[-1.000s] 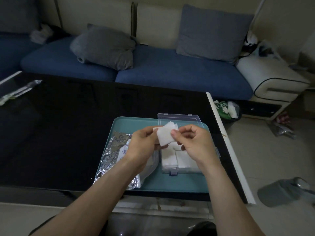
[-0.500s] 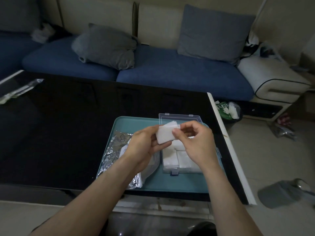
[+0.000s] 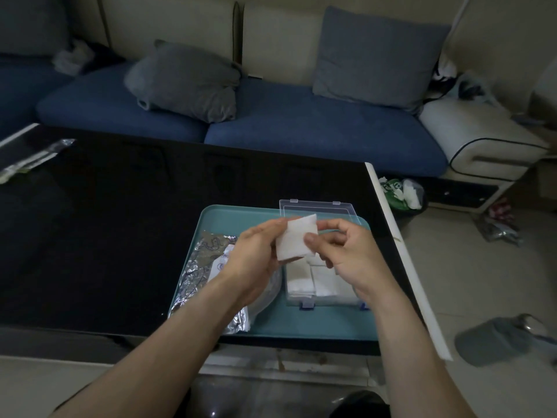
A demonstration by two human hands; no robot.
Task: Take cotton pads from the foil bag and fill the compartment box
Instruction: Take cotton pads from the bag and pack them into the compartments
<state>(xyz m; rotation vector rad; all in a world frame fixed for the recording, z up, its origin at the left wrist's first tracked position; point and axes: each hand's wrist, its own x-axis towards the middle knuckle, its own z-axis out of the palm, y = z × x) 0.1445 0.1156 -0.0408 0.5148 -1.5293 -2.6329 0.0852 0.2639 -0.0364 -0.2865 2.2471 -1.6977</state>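
Behind the black glass table runs a blue sofa with two grey cushions. One teal tray on the table carries one crumpled foil bag on its left and one clear compartment box, lid raised, on its right, with white pads lying inside. Above the box, the left hand and right hand together pinch one cotton pad by its opposite edges.
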